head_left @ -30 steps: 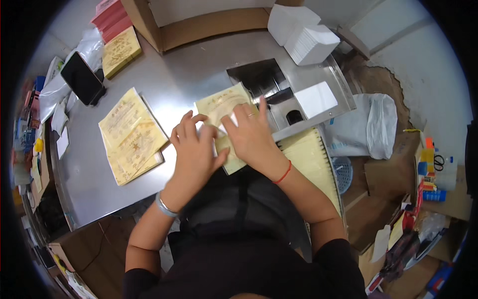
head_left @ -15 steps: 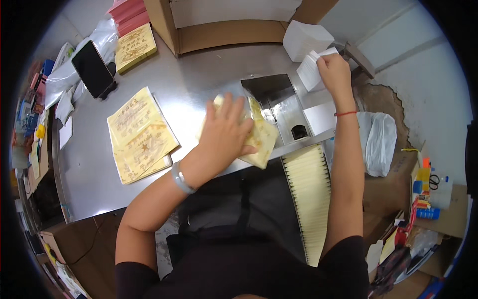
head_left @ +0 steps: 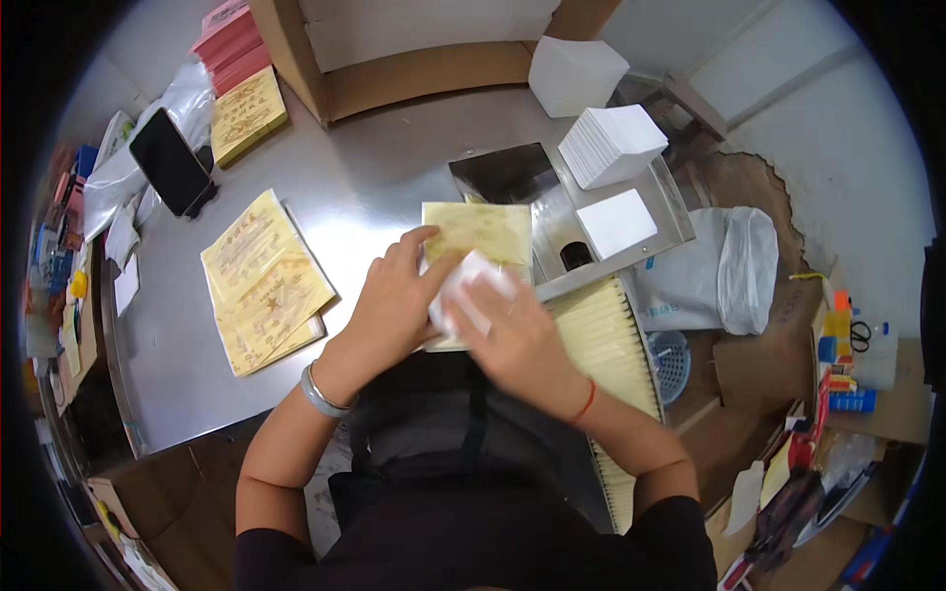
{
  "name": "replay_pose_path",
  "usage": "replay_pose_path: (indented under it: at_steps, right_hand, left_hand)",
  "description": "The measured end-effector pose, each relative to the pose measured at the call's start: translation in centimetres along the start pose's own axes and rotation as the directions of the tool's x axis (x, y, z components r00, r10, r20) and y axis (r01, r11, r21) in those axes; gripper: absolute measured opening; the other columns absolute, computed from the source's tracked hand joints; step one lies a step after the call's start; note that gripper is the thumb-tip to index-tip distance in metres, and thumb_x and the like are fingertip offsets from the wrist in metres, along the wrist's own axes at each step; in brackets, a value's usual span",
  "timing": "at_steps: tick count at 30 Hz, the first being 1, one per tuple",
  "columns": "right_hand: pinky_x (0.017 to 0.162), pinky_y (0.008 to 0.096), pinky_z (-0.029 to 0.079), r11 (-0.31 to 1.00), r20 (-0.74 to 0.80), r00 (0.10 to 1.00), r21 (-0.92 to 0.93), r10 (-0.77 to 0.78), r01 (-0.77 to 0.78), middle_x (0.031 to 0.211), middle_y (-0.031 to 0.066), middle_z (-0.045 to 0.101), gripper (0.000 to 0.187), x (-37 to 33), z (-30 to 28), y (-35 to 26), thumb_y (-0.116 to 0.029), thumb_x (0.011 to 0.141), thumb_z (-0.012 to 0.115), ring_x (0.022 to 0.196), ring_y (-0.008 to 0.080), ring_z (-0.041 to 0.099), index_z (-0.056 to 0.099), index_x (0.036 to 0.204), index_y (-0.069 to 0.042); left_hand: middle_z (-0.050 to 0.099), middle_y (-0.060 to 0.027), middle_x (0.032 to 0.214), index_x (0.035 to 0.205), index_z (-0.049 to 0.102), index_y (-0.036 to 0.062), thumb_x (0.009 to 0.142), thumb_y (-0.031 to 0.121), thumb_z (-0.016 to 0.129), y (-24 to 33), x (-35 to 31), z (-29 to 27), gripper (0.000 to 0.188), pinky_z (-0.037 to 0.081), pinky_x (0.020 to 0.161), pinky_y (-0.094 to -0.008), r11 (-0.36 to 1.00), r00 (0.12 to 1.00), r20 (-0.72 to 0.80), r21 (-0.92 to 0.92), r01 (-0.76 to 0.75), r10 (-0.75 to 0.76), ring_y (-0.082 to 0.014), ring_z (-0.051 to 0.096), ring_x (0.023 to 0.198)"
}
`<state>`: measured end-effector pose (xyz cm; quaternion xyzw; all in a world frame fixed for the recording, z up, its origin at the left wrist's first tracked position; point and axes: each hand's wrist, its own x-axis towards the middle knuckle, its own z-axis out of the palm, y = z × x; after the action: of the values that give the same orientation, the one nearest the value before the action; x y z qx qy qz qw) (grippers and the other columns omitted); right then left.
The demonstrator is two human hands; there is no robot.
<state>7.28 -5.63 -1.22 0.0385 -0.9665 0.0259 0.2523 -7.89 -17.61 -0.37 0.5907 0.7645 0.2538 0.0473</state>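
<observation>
Over the front edge of the metal table, my left hand (head_left: 386,307) grips the left side of a yellow printed paper packet (head_left: 483,222), its thumb and fingers at the packet's edge. My right hand (head_left: 517,335) is on the packet's near part, its fingers blurred by motion and closed on a small white card (head_left: 458,295). The two hands nearly meet around this card. They cover much of the packet's lower half. Left of them lies a pile of yellow printed packets (head_left: 266,286).
A metal tray (head_left: 675,212) at right bears a stack of white cards (head_left: 606,148) and a flat white card (head_left: 616,225). Below it is a row of pale yellow sheets (head_left: 606,345). A phone (head_left: 170,163) stands at left. An open cardboard box (head_left: 424,81) sits at the back.
My right hand has come from the white stack to the packet, bringing a white card. The packet now lies flatter and squarer, and my left hand has shifted to its left edge.
</observation>
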Motion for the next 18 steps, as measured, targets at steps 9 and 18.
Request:
replay_pose_path:
  at_steps: [9, 18]
  right_hand:
    - [0.102, 0.0559, 0.038, 0.985, 0.457, 0.873, -0.065, 0.171, -0.159, 0.101, 0.0161, 0.065, 0.023, 2.8, 2.0, 4.9, -0.016, 0.082, 0.058, 0.093, 0.0289, 0.063, 0.065, 0.1, -0.003]
    - [0.056, 0.0423, 0.053, 0.915, 0.253, 0.88, -0.145, 0.402, -0.376, 0.077, 0.0164, 0.068, 0.015, 5.1, 3.3, 9.1, -0.018, 0.082, 0.06, 0.071, 0.0369, 0.068, 0.065, 0.079, -0.003]
  left_hand:
    - [0.035, -0.0235, 0.146, 0.14, 0.048, 0.0187, 0.072, -0.012, 0.058, 5.1, 0.9, 1.9, 0.076, 0.054, 0.085, -0.0411, 0.792, 0.938, -0.111, -0.574, 0.208, -0.327, -0.0391, 0.059, 0.111]
    - [0.029, -0.0264, 0.15, 0.14, 0.048, 0.0176, 0.074, 0.017, 0.077, 2.8, -0.4, 0.6, 0.072, 0.044, 0.096, -0.0434, 0.92, 0.996, -0.09, -0.393, -0.012, -0.026, -0.0388, 0.052, 0.112]
